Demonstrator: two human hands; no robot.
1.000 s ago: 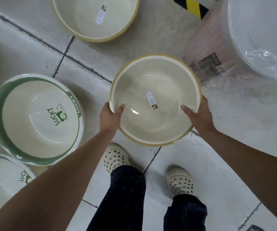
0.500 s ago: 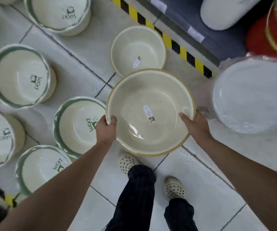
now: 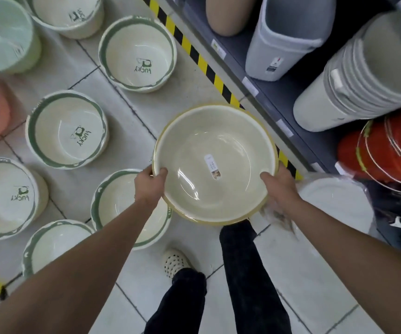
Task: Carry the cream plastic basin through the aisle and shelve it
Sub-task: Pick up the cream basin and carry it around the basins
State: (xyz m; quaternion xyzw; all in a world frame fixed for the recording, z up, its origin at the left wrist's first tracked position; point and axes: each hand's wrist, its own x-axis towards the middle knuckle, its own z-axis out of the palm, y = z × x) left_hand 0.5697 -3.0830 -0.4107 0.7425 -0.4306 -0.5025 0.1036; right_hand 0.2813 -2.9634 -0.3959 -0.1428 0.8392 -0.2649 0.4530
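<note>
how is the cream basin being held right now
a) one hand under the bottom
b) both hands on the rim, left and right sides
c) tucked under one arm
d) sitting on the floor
b: the left hand and right hand each grip opposite sides of the cream basin rim, holding it above the floor.

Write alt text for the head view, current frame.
Two bare hands, left hand and right hand, hold a cream plastic basin by its rim above a tiled aisle floor. Green-trimmed basins sit on the floor to the left, a stocked shelf to the right.
</note>
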